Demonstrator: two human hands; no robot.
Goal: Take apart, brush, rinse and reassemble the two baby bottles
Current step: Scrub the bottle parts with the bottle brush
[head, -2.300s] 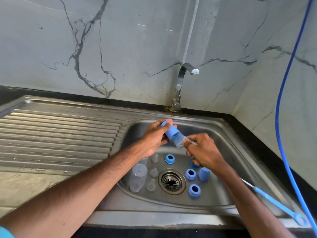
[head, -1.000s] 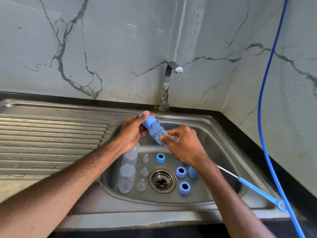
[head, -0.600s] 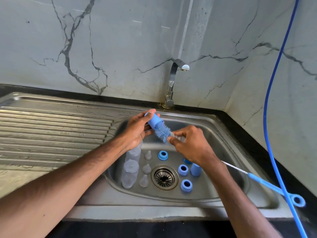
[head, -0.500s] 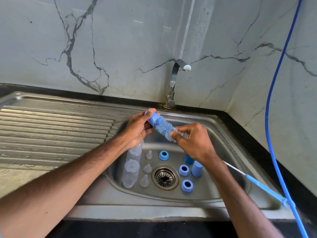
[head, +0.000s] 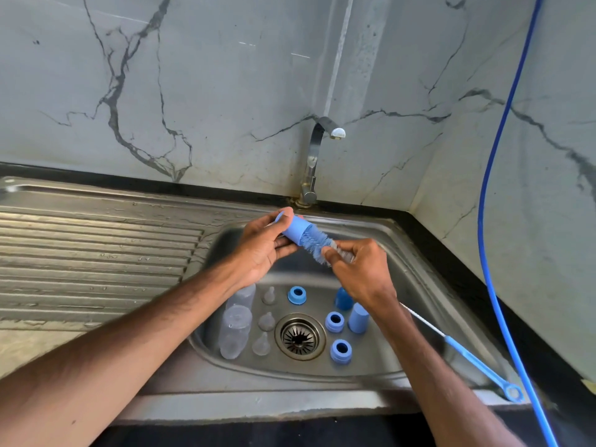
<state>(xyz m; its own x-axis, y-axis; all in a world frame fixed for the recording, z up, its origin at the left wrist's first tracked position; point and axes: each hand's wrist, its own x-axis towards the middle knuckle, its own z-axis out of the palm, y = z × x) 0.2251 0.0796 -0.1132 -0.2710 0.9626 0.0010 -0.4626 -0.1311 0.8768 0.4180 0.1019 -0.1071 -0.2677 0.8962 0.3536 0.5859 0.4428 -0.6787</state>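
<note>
The blue bristles of the long wire-stemmed bottle brush [head: 317,245] have slid partway back out of the pale blue cylindrical plastic cap [head: 295,230], where two seconds earlier they sat almost wholly inside it. Over the stainless steel sink [head: 425,285], the left hand [head: 264,250] grips the cap, thumb and fingers curled round it. The right hand [head: 358,272] pinches the brush just behind its bristle head, and its blue plastic handle [head: 477,366] trails over the sink's front-right rim. Taking apart looks finished. On the basin floor the clear plastic bottle bodies [head: 237,324] lie at the left, partly behind the left forearm, with three translucent silicone teats [head: 266,321] in a row beside them. Three blue screw rings [head: 334,321] sit near the round metal drain [head: 300,337], and two more blue caps [head: 358,317] stand beside the right wrist. Brushing is under way with this cap in hand; which of the pieces below have already been scrubbed cannot be told. No stream shows at the curved chrome tap [head: 317,156], so rinsing appears yet to come. No piece is screwed onto another, leaving reassembly wholly undone. A blue hose [head: 493,221] hangs down the marble wall at right.
</note>
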